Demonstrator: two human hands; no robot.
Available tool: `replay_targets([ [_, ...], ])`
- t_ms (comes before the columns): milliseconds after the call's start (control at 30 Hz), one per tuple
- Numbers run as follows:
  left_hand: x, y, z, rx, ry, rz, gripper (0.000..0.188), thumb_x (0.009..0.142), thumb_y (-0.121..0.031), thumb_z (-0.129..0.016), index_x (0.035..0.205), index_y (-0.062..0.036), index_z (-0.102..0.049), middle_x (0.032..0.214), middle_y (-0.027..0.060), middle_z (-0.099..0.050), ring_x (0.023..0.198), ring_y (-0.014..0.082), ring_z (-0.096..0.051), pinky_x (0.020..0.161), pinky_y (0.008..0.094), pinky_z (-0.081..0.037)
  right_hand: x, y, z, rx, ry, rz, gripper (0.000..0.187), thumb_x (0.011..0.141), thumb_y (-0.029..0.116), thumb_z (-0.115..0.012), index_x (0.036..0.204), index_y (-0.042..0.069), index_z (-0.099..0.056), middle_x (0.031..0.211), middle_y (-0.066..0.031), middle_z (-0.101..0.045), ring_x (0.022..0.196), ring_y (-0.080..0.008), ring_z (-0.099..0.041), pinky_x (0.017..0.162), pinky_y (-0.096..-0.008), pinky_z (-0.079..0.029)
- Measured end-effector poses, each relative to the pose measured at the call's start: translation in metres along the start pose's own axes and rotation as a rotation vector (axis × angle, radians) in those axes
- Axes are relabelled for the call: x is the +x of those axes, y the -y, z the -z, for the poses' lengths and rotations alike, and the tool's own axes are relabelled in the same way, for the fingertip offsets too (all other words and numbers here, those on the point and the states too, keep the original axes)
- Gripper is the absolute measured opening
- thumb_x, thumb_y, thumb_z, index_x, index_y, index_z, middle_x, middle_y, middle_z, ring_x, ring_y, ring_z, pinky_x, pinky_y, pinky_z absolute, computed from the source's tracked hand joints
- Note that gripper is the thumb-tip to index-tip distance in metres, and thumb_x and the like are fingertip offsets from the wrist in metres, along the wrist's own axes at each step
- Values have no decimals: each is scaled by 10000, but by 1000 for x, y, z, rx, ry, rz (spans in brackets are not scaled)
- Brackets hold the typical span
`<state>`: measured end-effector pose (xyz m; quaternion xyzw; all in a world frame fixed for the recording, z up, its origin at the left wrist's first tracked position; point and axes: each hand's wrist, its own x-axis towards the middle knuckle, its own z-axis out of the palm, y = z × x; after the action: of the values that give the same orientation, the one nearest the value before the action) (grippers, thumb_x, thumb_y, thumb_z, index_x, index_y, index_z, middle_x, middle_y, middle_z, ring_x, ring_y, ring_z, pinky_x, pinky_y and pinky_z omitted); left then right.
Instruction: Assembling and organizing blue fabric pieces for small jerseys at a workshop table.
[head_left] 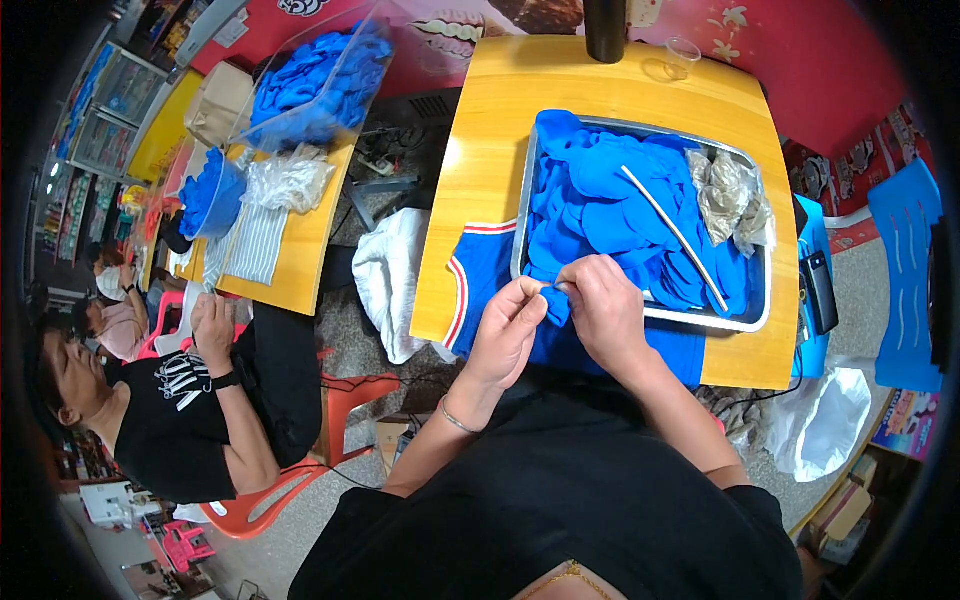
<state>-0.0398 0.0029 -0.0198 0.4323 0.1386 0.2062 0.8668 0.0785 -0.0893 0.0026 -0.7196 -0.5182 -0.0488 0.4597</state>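
Note:
My left hand [508, 335] pinches a small, bunched blue fabric piece [556, 306] between thumb and forefinger. Close beside it, my right hand [608, 312] has its fingers pinched together at the upper edge of the same piece; anything smaller between those fingertips is too small to make out. Both hands are over the near edge of a metal tray [745, 323] heaped with flat, rounded blue fabric pieces [605, 220]. Under the hands and tray lies a blue garment [482, 285] with red and white trim.
A white stick [675, 238] and clear plastic bags [727, 195] lie on the heap. A plastic cup [682, 58] and dark cylinder [605, 30] stand at the table's far side. At left, another person [170, 410] sits by a table with blue-filled bins [212, 195]. A blue chair [905, 270] is at right.

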Motion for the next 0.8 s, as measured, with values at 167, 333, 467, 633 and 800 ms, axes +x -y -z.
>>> replay_targets([
  [167,5,5,-11,-325,42,29,224,945,-170,-459,1126,-46,-501,1094,44,-552,1032,133,-500,952,312,-349,-5,2,2,131,-19,-97,112,770,55,-628,842,28,-545,770,-104,-553,707,-275,-562,602,-360,-449],
  [333,7,7,-9,-450,-85,80,190,947,-195,-471,1080,-105,-572,1043,25,-594,1040,133,-518,969,308,-353,-13,0,2,303,-35,-161,157,776,56,-632,906,-7,-573,792,-138,-581,716,-283,-585,622,-347,-454],
  [467,9,-1,-6,-381,-100,99,159,947,-208,-471,1030,-115,-570,926,-9,-589,833,98,-522,774,258,-406,-12,-6,4,258,-63,-120,112,739,2,-642,847,5,-614,760,-130,-599,697,-285,-592,617,-344,-456],
  [633,3,-10,6,-588,-9,255,104,950,-193,-464,955,-121,-538,750,-37,-511,564,33,-367,529,197,-312,-15,-10,2,245,-1,-28,122,709,-21,-652,821,18,-623,758,-112,-610,708,-279,-599,617,-332,-461],
  [800,2,-17,12,-582,100,269,71,947,-139,-452,1012,-141,-479,733,-31,-493,468,25,-306,448,176,-243,-9,-5,10,333,120,-115,110,752,33,-635,861,17,-628,803,-116,-619,768,-271,-597,662,-340,-462],
])
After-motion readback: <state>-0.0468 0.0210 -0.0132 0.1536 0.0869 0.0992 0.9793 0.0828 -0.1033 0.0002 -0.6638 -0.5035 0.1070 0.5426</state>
